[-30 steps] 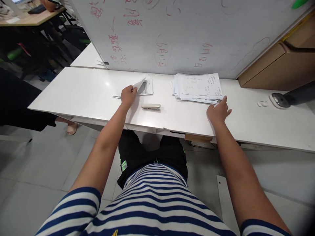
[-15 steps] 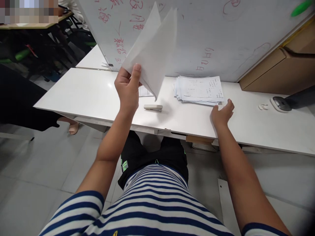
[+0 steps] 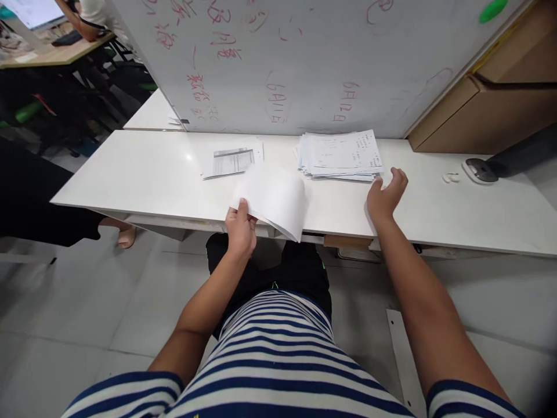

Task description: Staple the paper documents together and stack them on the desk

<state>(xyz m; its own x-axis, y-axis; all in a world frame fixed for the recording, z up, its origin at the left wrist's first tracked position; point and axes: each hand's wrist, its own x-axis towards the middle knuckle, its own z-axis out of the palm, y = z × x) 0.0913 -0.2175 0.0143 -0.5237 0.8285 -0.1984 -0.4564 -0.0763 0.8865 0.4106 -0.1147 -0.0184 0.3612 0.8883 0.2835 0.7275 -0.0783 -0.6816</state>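
Pinched between the thumb and fingers of my left hand [image 3: 242, 230] are sheets of white paper [image 3: 278, 197], held low over the desk's front edge, their right side curling down. My right hand [image 3: 387, 194] rests at the near right corner of a stack of printed papers [image 3: 339, 154], its fingers apart and nothing in them. Behind the held sheets lies a smaller pile of papers [image 3: 232, 161] with a grey printed slip on top. The stapler seen earlier is hidden now, behind the held paper.
A whiteboard [image 3: 313, 69] with red writing stands along the back of the white desk [image 3: 130, 174]. Cardboard boxes [image 3: 470, 110] sit at the right, near a dark-topped device [image 3: 480, 170] and a small white item [image 3: 451, 177]. Another person's foot [image 3: 126, 237] shows at the left.
My left hand has lowered the sheets from upright before the whiteboard to near the desk edge, uncovering the smaller pile and covering the stapler. My right hand stays beside the stack.
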